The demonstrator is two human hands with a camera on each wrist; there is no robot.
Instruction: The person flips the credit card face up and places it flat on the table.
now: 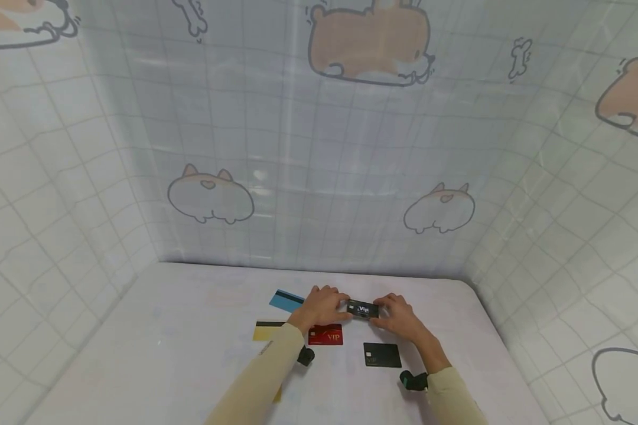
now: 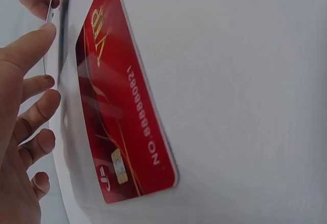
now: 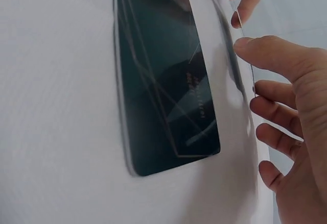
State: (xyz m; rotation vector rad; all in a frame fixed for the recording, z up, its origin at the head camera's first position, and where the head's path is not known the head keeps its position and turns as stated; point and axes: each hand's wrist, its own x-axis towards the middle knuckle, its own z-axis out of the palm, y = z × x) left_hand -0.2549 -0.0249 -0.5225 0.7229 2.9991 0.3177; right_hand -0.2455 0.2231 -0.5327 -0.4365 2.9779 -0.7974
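"Progress, as you judge it from there?"

"Midway through handling one card, I'd say. The left hand (image 1: 323, 307) pinches one end of a black Vip card (image 1: 363, 309), and the right hand (image 1: 397, 317) pinches the other. Both are only partly closed, thumbs opposite bent fingers along its ends."

"Where is it on the tabletop (image 1: 191, 354)?"

"Toward the far edge, a little right of the middle. It looks tilted up; whether it touches the surface, I can't tell."

"And the others?"

"Flat, with no hand holding them. A blue card (image 1: 287, 301) lies nearest the far edge, partly behind the left hand. Nearer us are a yellow card (image 1: 266, 333), a red VIP card (image 1: 325, 335) just beside the left hand, and a dark VIP card (image 1: 383, 355) below the right. Something yellow (image 1: 277, 394) peeks past the left sleeve (image 1: 263, 375). Whether those are finished with or waiting, I can't say; the held one isn't set down yet."

"Room to move?"

"Most toward the left edge, a broad bare stretch. There's a narrower strip toward the right edge. The far edge is tightest, with the patterned sheet (image 1: 329, 136) rising behind it. A low sweep toward us could brush the red or dark one."
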